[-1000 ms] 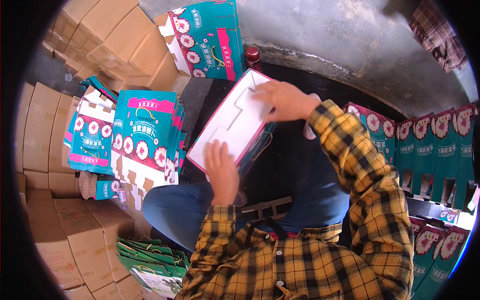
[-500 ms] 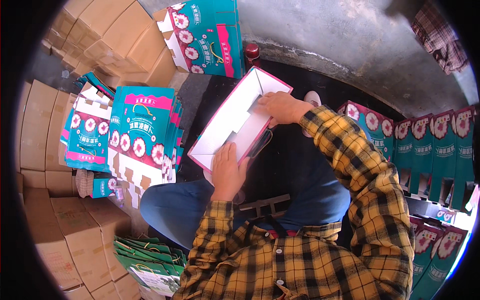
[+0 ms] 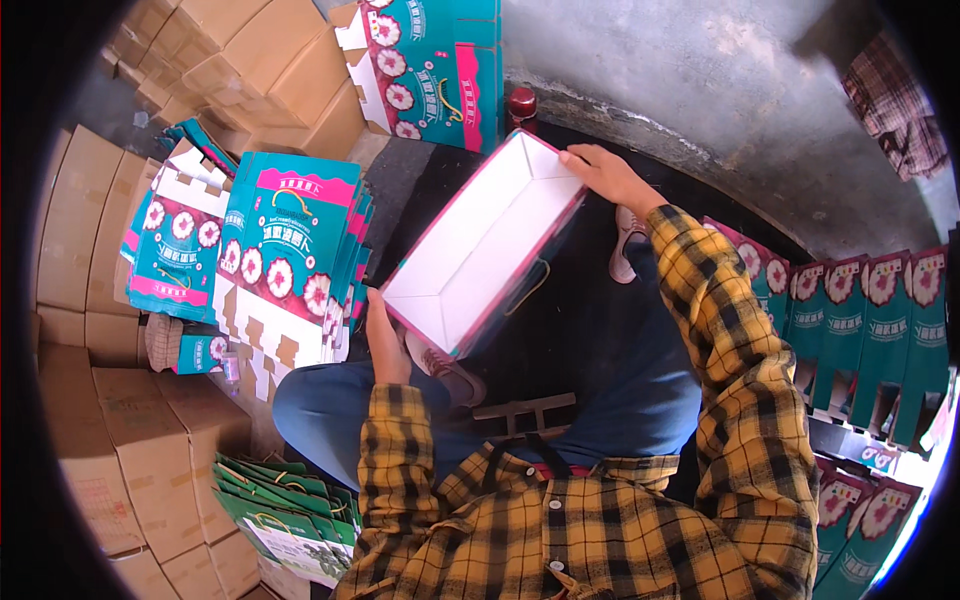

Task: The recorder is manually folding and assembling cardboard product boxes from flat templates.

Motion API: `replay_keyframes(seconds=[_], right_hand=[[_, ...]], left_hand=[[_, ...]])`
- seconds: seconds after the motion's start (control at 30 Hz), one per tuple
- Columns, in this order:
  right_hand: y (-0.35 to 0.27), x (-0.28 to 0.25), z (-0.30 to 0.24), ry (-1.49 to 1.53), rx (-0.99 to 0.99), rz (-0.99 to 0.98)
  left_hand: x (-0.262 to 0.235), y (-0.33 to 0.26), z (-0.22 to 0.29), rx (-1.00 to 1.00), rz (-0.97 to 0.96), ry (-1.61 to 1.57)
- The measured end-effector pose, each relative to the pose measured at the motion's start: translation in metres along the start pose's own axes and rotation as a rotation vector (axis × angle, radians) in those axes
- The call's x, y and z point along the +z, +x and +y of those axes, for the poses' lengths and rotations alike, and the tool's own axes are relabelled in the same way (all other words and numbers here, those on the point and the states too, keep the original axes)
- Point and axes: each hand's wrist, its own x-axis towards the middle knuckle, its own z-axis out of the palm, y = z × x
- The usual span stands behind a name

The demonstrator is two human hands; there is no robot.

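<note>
An open carton point(image 3: 480, 232), white inside with pink and teal edges, is tilted in front of me above my lap. Its four inner walls and bottom show, and nothing lies in it. My right hand point(image 3: 612, 178) grips the far right corner, fingers over the rim. At the near left end, my left hand point(image 3: 388, 340) is held upright against the outside of the carton; part of its fingers is hidden behind the edge. A yellow cord handle point(image 3: 528, 288) hangs on the carton's right outer side.
Flat teal printed cartons point(image 3: 285, 250) are stacked at the left, beside brown cardboard boxes point(image 3: 150, 450). Green bags point(image 3: 290, 510) lie lower left. Finished teal boxes point(image 3: 870, 330) stand in rows at the right. A red-capped bottle point(image 3: 521, 103) is near the grey wall point(image 3: 680, 70).
Both hands have left the inside of the carton and moved out to its opposite ends. The inner flaps now lie flat as a smooth bottom. The view has shifted slightly.
</note>
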Motion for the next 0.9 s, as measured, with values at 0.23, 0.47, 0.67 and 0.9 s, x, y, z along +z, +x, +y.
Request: replay_keyframes(seconds=[0.23, 0.47, 0.67, 0.9], right_hand=[[0.005, -0.014, 0.007, 0.492, 0.621, -0.576], [-0.018, -0.002, 0.030, 0.650, 0.625, -0.453], [-0.005, -0.043, 0.034, 1.051, 0.607, -0.476], [-0.024, -0.018, 0.022, 0.856, 0.716, -0.381]], left_hand=[[-0.019, 0.011, -0.047, -0.388, -0.249, -0.543], [-0.010, 0.015, -0.061, -0.622, -0.453, -0.611], [-0.004, -0.012, -0.009, -0.039, -0.441, -0.367], [-0.012, -0.010, -0.009, 0.065, -0.228, -0.258]])
